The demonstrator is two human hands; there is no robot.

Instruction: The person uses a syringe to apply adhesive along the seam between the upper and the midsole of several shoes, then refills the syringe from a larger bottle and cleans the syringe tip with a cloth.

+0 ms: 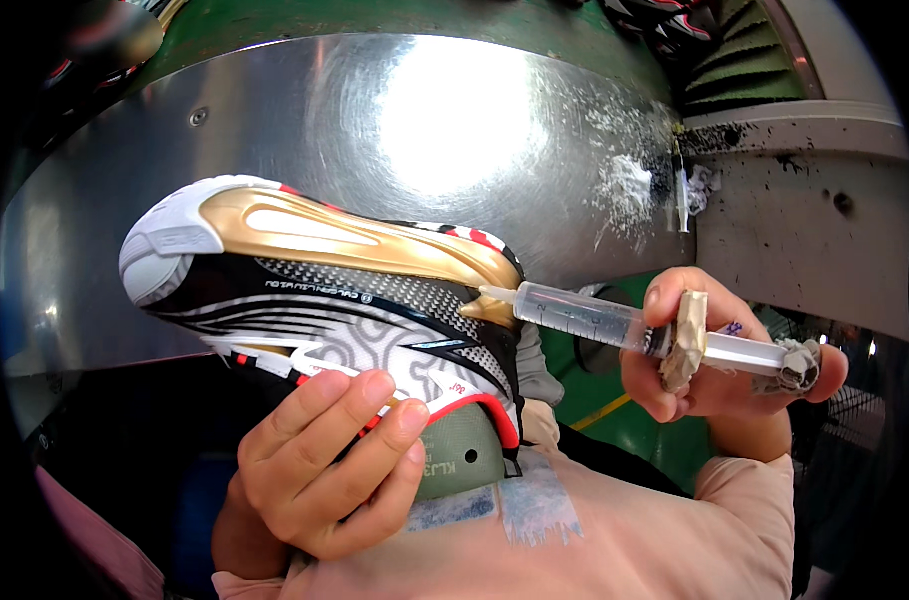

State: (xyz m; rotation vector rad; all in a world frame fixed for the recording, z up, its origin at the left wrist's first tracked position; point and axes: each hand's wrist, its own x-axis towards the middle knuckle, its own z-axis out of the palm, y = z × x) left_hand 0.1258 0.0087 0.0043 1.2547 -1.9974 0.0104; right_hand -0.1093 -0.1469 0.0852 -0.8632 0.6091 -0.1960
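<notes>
**A:** Where was the shoe (pixel 324 290)?

**B:** Centre of view, lying sideways with the toe at nine o'clock and the heel at three, mounted on a green last (pixel 464 450). The left hand (pixel 324 470) cupped it from six o'clock, fingers curled onto the upper's side. The right hand (pixel 719 365), at three o'clock, was closed around a syringe (pixel 614 325), thumb behind the plunger, nozzle touching the gold sole plate at the heel.

**A:** What could have gone wrong?

**B:** As I judged it, too hard a thumb push would have flooded the seam and run over the gold and mesh. The nozzle sat on a curved edge, so a slip could have scraped along the plate or missed the gap. The left grip was only on one side; the shoe might have turned on the last under the syringe's pressure. The crusted lumps on the syringe barrel hinted it could clog, then spurt.

**A:** And the surroundings?

**B:** Behind the shoe, at twelve o'clock, a curved steel sheet (pixel 304 120) with a bright glare and white residue (pixel 624 185) at two o'clock. A grimy, black-speckled white ledge (pixel 804 210) stood at two to three o'clock, green floor (pixel 614 420) below it.
</notes>
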